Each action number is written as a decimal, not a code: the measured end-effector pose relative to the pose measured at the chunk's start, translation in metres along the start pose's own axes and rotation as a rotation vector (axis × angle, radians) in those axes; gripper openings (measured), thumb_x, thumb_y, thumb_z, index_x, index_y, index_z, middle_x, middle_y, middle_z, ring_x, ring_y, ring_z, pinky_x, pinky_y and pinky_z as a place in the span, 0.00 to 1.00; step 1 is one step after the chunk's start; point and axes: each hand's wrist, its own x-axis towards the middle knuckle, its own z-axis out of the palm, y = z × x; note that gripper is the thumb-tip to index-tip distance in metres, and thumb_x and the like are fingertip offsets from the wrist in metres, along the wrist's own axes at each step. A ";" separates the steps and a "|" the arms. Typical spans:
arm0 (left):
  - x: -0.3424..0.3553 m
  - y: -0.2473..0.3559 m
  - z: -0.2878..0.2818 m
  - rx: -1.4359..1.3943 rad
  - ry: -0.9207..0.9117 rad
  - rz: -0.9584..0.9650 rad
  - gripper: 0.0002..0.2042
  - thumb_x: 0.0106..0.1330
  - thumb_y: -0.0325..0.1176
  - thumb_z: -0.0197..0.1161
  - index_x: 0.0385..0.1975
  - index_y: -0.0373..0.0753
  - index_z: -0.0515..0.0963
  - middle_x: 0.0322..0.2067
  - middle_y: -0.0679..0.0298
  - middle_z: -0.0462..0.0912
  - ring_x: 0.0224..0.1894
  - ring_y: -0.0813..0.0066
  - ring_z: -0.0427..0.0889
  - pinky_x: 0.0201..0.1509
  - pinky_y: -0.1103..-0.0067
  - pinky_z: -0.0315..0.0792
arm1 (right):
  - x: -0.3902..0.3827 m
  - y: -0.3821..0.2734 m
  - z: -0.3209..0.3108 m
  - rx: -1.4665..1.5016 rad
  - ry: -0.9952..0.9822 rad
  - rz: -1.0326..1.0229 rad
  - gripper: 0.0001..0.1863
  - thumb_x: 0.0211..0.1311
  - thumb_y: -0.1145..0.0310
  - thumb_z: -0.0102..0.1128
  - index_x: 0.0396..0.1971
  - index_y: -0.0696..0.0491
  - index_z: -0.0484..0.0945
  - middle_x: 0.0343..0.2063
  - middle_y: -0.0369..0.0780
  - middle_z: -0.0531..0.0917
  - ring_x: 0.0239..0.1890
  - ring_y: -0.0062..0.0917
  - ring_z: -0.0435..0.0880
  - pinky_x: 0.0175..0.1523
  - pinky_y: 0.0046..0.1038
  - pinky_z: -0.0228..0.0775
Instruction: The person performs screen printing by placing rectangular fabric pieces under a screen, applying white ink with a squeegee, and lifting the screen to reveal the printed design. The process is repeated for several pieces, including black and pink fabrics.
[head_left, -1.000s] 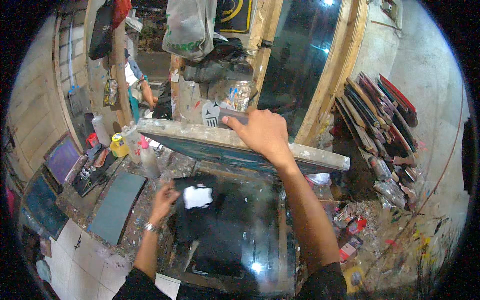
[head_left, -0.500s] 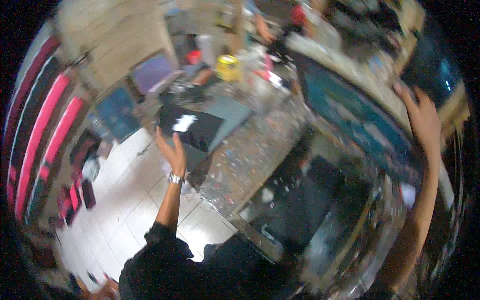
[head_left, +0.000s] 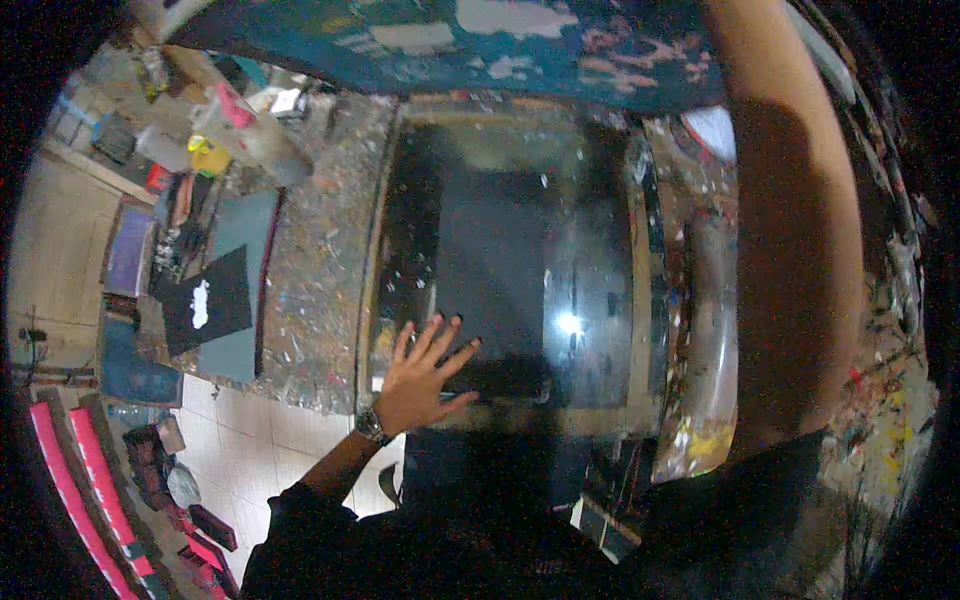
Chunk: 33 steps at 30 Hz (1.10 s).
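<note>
My left hand (head_left: 418, 385), with a silver watch at the wrist, is open with its fingers spread. It lies over the near left corner of a dark sheet (head_left: 492, 270) on a flat, glossy bed (head_left: 590, 350); whether the fingers press on it I cannot tell. Beyond the bed, a blue-green framed screen (head_left: 600, 60) with pale patches is raised. My right forearm reaches up past the top edge of the view, so that hand is hidden. A black sheet with a white print (head_left: 200, 303) rests on grey-blue sheets (head_left: 240, 230) to the left.
The worktop (head_left: 320, 230) left of the bed is crusted with stains. Bottles and a yellow container (head_left: 208, 156) crowd its far left. A clear plastic-like roll (head_left: 710, 330) lies right of the bed. Pink-edged boards (head_left: 75, 490) stand at the lower left over white tiles.
My view has turned from the left toward the bed. My left hand has gone from near the printed black sheet to the bed. My right hand, earlier at the screen's frame, has left the view.
</note>
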 end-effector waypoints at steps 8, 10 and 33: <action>-0.014 0.000 0.002 -0.008 0.029 -0.039 0.35 0.67 0.62 0.59 0.72 0.55 0.65 0.76 0.55 0.54 0.78 0.53 0.50 0.79 0.50 0.38 | -0.056 -0.042 -0.033 0.087 -0.013 0.177 0.43 0.61 0.30 0.52 0.39 0.64 0.85 0.39 0.59 0.86 0.45 0.54 0.86 0.53 0.46 0.77; -0.012 0.004 -0.005 -0.052 0.070 -0.032 0.37 0.67 0.62 0.58 0.74 0.54 0.61 0.77 0.55 0.52 0.78 0.51 0.49 0.79 0.51 0.39 | -0.070 -0.024 -0.002 0.034 0.153 0.093 0.38 0.61 0.27 0.49 0.52 0.44 0.83 0.41 0.56 0.85 0.49 0.50 0.85 0.52 0.45 0.77; -0.058 -0.019 -0.001 -1.444 0.425 -0.909 0.18 0.75 0.39 0.61 0.44 0.25 0.72 0.31 0.49 0.86 0.30 0.65 0.88 0.33 0.73 0.84 | -0.222 -0.038 0.227 0.114 -0.531 -0.016 0.20 0.67 0.51 0.58 0.46 0.52 0.76 0.32 0.47 0.87 0.31 0.46 0.87 0.32 0.49 0.76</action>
